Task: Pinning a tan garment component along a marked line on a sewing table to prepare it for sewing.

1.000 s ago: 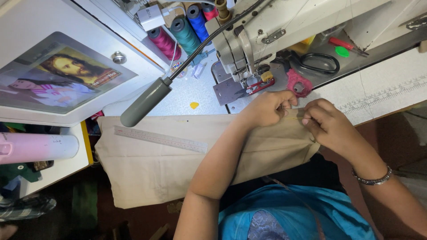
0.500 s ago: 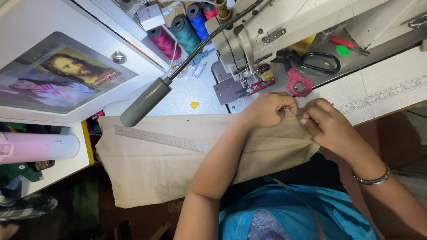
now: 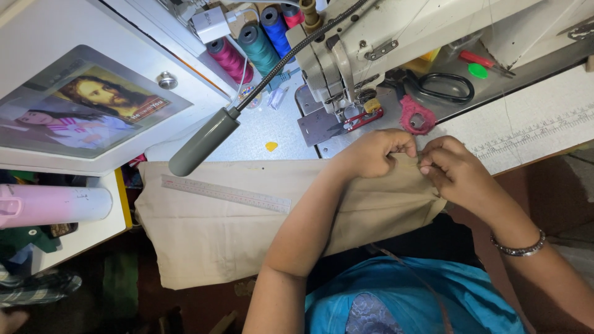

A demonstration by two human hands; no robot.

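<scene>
A: Where is the cloth relative to the hands?

B: The beige cloth (image 3: 229, 229) lies across the front edge of the surface (image 3: 272, 127), with its long axis running left to right in the frame. Its right end sits under both hands, at centre right. The rest extends to lower left and hangs over the edge.

A: State of each hand?

B: The left hand (image 3: 371, 154) is curled, with fingers pressed together on the upper cloth edge. The right hand (image 3: 455, 173) is just beside it, fingertips pinching the same edge. The two hands nearly touch. What the fingertips hold between them, a fold or a small item, cannot be told from this view.

A: Which hand is nearer the machine?

B: The left hand. The sewing machine (image 3: 383, 43) stands above the hands in the frame. Its presser foot area, with red parts, lies just above the left hand's knuckles. The cloth edge is near it but not under it.

A: What else surrounds the work?

B: A steel ruler (image 3: 226, 193) lies flat on the cloth, left of the left forearm, roughly parallel to the cloth's long axis. A grey lamp head (image 3: 201, 143) on a flexible neck hangs over the upper left cloth corner. Black scissors (image 3: 442, 86) and a pink tool (image 3: 416, 115) lie above the right hand. Thread spools (image 3: 257, 46) stand at upper centre.

A: Any obstruction?

B: Nothing lies between the pinched edge and the machine.
</scene>
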